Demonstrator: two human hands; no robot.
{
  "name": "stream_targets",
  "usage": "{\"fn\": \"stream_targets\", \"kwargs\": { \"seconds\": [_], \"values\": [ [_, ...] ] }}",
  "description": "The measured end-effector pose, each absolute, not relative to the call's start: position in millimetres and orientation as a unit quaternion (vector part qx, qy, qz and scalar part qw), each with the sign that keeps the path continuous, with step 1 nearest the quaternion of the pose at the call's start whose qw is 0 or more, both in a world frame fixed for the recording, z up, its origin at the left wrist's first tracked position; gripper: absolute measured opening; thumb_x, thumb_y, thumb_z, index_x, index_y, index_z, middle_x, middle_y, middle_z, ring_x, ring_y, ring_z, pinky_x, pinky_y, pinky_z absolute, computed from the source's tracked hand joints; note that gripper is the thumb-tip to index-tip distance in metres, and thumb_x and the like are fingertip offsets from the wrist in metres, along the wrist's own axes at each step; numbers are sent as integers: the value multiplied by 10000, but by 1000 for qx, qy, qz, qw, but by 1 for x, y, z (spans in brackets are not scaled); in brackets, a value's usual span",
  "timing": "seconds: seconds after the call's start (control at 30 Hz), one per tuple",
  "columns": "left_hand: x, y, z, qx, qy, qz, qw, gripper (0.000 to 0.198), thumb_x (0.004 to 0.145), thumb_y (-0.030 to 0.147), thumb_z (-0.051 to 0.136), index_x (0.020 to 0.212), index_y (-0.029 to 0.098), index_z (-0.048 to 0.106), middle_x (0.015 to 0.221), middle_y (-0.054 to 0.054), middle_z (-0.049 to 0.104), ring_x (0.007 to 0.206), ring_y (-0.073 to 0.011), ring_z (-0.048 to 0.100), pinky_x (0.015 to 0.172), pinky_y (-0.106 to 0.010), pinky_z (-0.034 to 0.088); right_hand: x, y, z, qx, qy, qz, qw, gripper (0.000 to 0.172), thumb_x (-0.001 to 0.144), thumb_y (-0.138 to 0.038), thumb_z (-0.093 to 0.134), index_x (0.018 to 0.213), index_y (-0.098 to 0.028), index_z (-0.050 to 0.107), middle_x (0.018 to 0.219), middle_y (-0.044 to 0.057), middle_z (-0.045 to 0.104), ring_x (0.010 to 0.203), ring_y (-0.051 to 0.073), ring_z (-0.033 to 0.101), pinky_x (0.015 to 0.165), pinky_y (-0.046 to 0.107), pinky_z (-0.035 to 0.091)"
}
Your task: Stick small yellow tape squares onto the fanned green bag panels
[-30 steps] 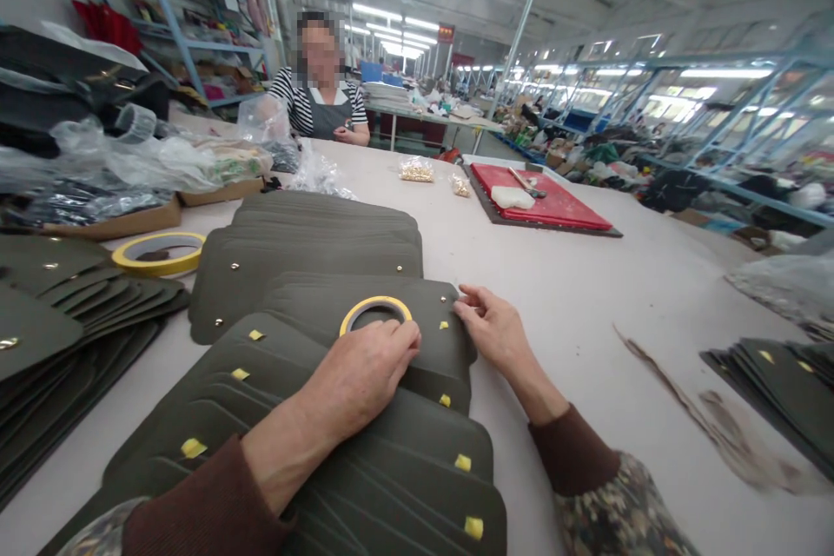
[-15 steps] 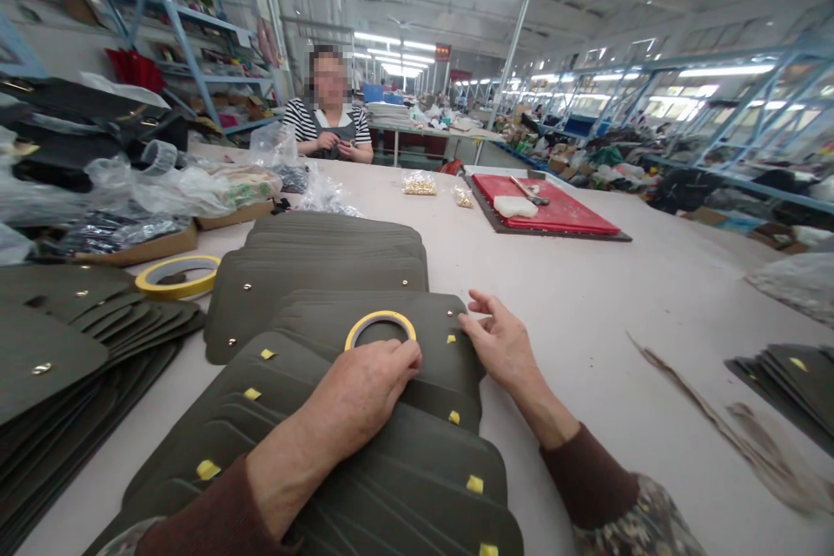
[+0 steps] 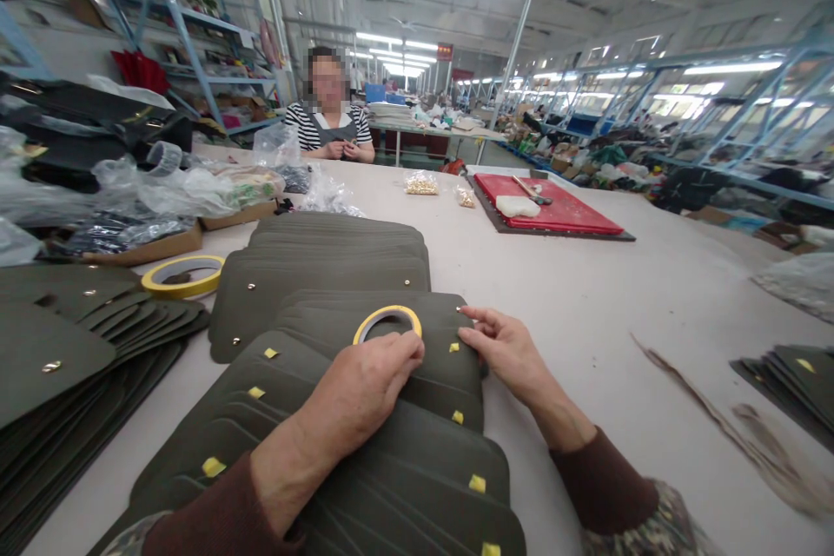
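Observation:
A fanned stack of dark olive leather panels (image 3: 365, 460) with small yellow tape tabs lies in front of me. A yellow tape roll (image 3: 387, 321) rests on the top panels. My left hand (image 3: 365, 387) lies on the panels with its curled fingers touching the roll's near edge. My right hand (image 3: 505, 347) has its fingers pinched on the right edge of the top olive panel (image 3: 449, 330), by a yellow tab.
More olive panels (image 3: 326, 265) are stacked behind and at left (image 3: 71, 339). A second yellow tape roll (image 3: 182, 275) lies left. A red cutting mat (image 3: 553, 208) sits farther back. A seated person in a striped top (image 3: 329, 126) works across the table. Plastic bags (image 3: 162, 182) crowd the left.
My right hand has closed from spread fingers to a pinch on the top panel's edge. The left hand stays at the tape roll. The view has shifted slightly.

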State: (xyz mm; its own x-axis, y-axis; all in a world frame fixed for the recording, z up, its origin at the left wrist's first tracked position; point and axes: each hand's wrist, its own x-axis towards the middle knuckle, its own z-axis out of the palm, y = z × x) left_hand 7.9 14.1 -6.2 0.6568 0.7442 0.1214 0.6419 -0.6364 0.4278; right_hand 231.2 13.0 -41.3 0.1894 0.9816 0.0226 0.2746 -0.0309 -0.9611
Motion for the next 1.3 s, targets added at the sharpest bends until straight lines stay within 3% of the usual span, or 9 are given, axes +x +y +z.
{"fn": "stream_targets", "kwargs": {
  "seconds": [0.1, 0.23, 0.4, 0.57, 0.73, 0.9, 1.07, 1.17, 1.3],
  "values": [
    [8, 15, -8, 897, 383, 127, 180, 165, 962, 211, 358, 919, 230, 516, 859, 14, 621, 784, -147, 594, 713, -247, 429, 233, 10, -43, -608, -538, 372, 450, 442, 729, -363, 631, 1097, -119, 644, 586, -59, 545, 478, 101, 480, 477, 244, 411],
    [9, 14, -8, 899, 385, 108, 180, 169, 962, 222, 357, 928, 232, 522, 874, 8, 632, 789, -151, 603, 707, -253, 433, 232, 3, -42, -640, -624, 234, 382, 321, 790, -311, 604, 1065, -166, 687, 807, 37, 662, 694, 164, 598, 696, 326, 497],
    [8, 15, -8, 893, 400, 125, 164, 169, 957, 217, 369, 941, 221, 537, 902, -14, 641, 872, -178, 591, 766, -284, 440, 230, -4, -37, -672, -658, 161, 299, 304, 707, -320, 725, 964, -159, 710, 1072, 111, 615, 979, 237, 603, 884, 383, 464],
    [8, 16, -6, 883, 405, 184, 149, 172, 959, 223, 370, 918, 212, 536, 908, -22, 632, 883, -180, 571, 784, -294, 436, 229, -12, -21, -657, -653, 196, 322, 43, 743, -220, 658, 745, -193, 692, 907, 54, 663, 851, 189, 619, 748, 317, 475],
    [9, 18, -9, 886, 403, 172, 153, 172, 963, 240, 368, 930, 219, 536, 911, -16, 632, 878, -174, 583, 771, -285, 441, 224, -27, -16, -612, -602, 413, 305, 90, 787, -230, 574, 730, -183, 626, 569, -43, 577, 450, 88, 500, 437, 201, 388],
    [10, 16, -10, 906, 377, 113, 159, 190, 961, 235, 358, 971, 230, 548, 888, -14, 642, 851, -173, 603, 739, -277, 442, 227, -37, -27, -622, -526, 513, 271, 96, 776, -270, 582, 753, -183, 614, 495, -76, 521, 348, 65, 463, 353, 165, 365],
    [12, 16, -8, 908, 371, 109, 164, 198, 960, 234, 355, 1019, 231, 544, 932, -23, 658, 888, -179, 618, 766, -285, 450, 230, -34, -29, -639, -626, 359, 269, 158, 791, -271, 587, 719, -188, 700, 547, -12, 637, 465, 109, 551, 444, 206, 400],
    [14, 17, -9, 910, 371, 103, 152, 194, 958, 248, 363, 998, 234, 552, 912, -26, 655, 871, -186, 614, 744, -285, 457, 228, -24, -34, -668, -654, 219, 278, 93, 772, -244, 606, 742, -199, 681, 619, 0, 679, 551, 140, 601, 537, 242, 430],
    [14, 17, -10, 914, 363, 111, 145, 191, 961, 249, 368, 973, 231, 558, 895, -23, 657, 851, -184, 618, 741, -286, 470, 225, -7, -43, -658, -679, 142, 294, 97, 810, -255, 589, 765, -201, 655, 691, 15, 689, 620, 154, 618, 597, 256, 439]
  ]
}}
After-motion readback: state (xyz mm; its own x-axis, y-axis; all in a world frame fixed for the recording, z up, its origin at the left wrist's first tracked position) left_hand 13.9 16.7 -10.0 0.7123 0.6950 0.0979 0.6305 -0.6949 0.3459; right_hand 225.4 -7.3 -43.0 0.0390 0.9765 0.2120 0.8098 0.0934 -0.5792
